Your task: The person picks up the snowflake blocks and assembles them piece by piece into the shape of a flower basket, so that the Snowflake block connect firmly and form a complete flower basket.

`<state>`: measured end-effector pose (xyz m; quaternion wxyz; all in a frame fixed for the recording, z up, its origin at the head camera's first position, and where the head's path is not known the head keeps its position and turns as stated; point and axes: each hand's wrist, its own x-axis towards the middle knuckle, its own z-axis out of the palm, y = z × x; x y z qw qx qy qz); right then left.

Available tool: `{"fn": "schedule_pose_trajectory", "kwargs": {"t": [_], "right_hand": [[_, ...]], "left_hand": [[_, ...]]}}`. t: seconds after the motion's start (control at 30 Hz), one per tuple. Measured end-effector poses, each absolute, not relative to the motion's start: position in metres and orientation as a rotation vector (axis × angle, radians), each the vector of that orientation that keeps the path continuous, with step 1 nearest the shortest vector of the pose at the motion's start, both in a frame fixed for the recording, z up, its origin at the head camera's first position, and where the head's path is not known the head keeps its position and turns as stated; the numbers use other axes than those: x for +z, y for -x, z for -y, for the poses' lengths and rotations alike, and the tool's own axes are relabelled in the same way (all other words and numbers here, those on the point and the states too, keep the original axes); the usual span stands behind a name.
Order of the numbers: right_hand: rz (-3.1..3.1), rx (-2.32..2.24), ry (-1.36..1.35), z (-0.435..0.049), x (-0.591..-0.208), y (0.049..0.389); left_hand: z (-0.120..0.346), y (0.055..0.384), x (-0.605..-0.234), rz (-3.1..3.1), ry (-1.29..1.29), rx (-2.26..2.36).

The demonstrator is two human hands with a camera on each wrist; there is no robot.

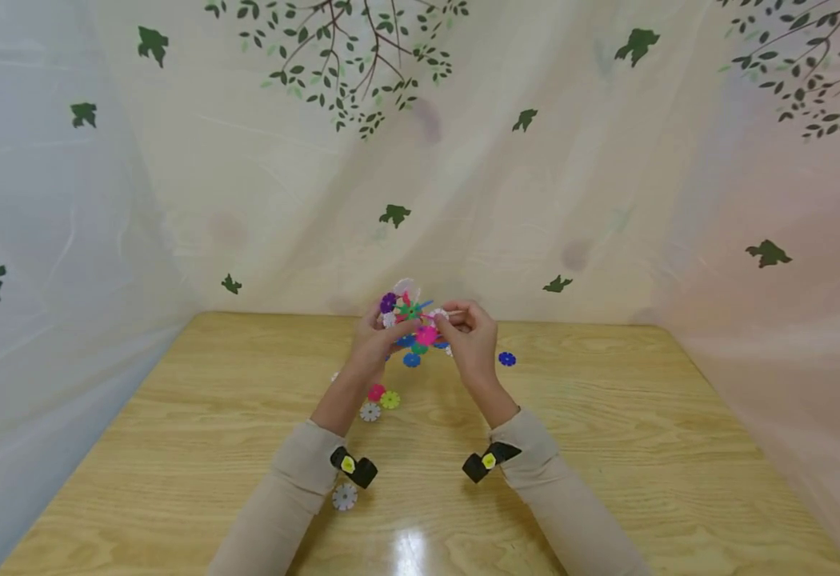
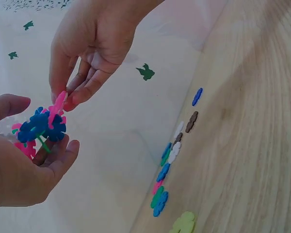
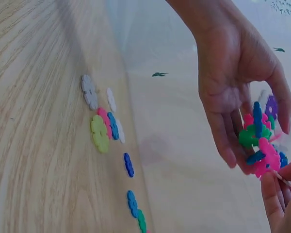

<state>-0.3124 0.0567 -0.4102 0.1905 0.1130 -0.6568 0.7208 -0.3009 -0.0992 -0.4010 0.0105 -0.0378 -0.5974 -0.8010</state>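
Note:
A cluster of interlocked plastic snowflake discs (image 1: 410,311), in pink, green, blue, purple and white, is held up over the far part of the table. My left hand (image 1: 371,346) holds it from the left, thumb on the near side and fingers curled beneath. From the other side, my right hand (image 1: 476,340) pinches a white snowflake disc (image 3: 284,180) between thumb and fingertips. That disc is right at the edge of a pink disc (image 3: 267,158) on the cluster. Blue discs (image 2: 33,130) of the cluster show in the left wrist view.
Loose snowflake discs lie on the wooden table (image 1: 607,448): a dark blue one (image 1: 507,359) beyond the right hand, a yellow-green one (image 1: 390,399) and a grey one (image 1: 370,412) near the left forearm, another grey one (image 1: 345,497) closer in. A printed curtain (image 1: 305,216) stands behind the table.

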Motion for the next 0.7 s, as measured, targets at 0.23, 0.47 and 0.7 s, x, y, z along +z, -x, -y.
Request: {"fn": "schedule_pose_trajectory", "kwargs": {"t": [0.23, 0.47, 0.7], "right_hand": [[1.978, 2.106, -0.349, -0.054, -0.410, 0.310], [2.322, 2.047, -0.514, -0.079, -0.399, 0.315], [2.634, 1.689, -0.597, -0.130, -0.392, 0.339]], "left_hand": [[0.094, 0.303, -0.406, 1.831, -0.026, -2.478], [0.112, 0.305, -0.403, 2.011, -0.111, -2.366], [0.129, 0.309, -0.397, 2.065, -0.092, -2.429]]}}
